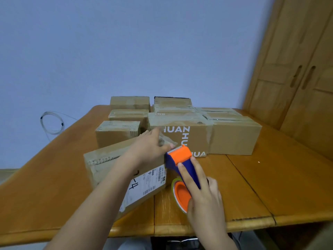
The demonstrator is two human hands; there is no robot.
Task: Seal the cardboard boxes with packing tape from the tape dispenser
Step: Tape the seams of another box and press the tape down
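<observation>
Where a cardboard box (115, 170) lies tilted near the front edge of a wooden table (270, 186), a blue and orange tape dispenser (182, 163) meets the box's right end. The right hand (203, 193) curls around the dispenser's handle, index finger stretched along its blue spine, and the toothed orange head touches the box's top right corner. The left hand (149, 147) lies over the top of the box at that same corner, fingers reaching forward; whether they press flat or pinch the tape is unclear through motion blur. The box carries a white shipping label (144, 184) on its near face, with handwritten marks. Behind the box, a cluster of other boxes (180, 127) fills the back of the table, the closest printed with white letters. Behind the table is a plain pale blue wall (126, 42). Right of the box stands a wooden wardrobe (297, 69). Left of the box, a coiled thin cable (52, 121) hangs at the wall.
</observation>
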